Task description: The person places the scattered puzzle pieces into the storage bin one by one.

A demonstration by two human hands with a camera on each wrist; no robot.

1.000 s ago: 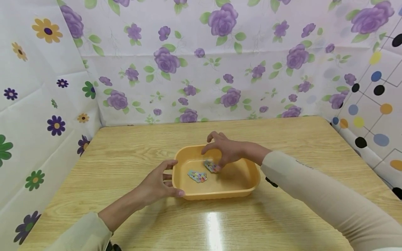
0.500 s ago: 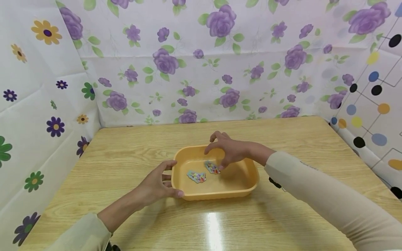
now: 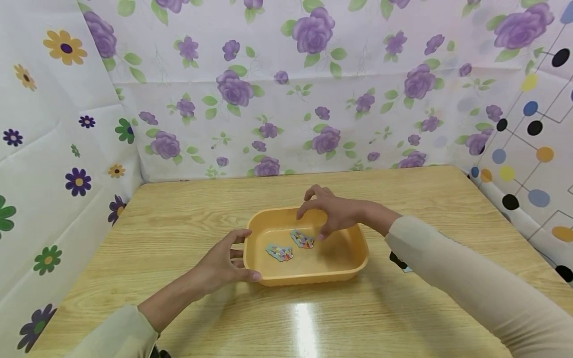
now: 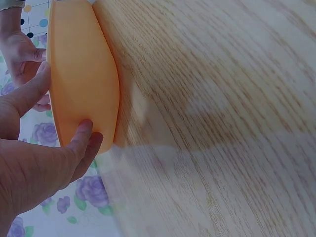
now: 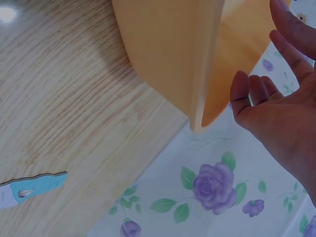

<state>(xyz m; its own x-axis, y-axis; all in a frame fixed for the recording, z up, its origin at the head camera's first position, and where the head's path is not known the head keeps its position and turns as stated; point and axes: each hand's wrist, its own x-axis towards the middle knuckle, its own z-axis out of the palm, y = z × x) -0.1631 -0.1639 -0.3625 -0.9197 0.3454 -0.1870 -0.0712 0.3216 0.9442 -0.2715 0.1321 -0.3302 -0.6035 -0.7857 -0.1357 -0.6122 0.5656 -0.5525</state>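
Note:
An orange-yellow plastic basin (image 3: 309, 275) stands on the wooden table. My left hand (image 3: 228, 258) holds its left end, thumb at the front corner and fingers against the outer wall, as the left wrist view also shows. On the basin floor lie two flat, jagged-edged colourful pieces, one nearer the front (image 3: 279, 252) and one farther back (image 3: 303, 239). Over the basin's back right part hovers my right hand (image 3: 335, 214), fingers loosely bent and thumb pointing down, with nothing held. Its thumb tip is just right of the farther piece; whether it touches is unclear.
Right of the basin, a light blue printed piece with a sailboat picture (image 5: 37, 190) lies on the table (image 3: 192, 209), mostly hidden by my right sleeve in the head view. Flowered sheets (image 3: 268, 99) enclose the back and left; a dotted sheet (image 3: 537, 164) stands at the right.
My right hand has moved slightly right, away from the farther piece, which shows more fully now. The left hand and basin keep their places. More of the blue piece peeks out under the sleeve.

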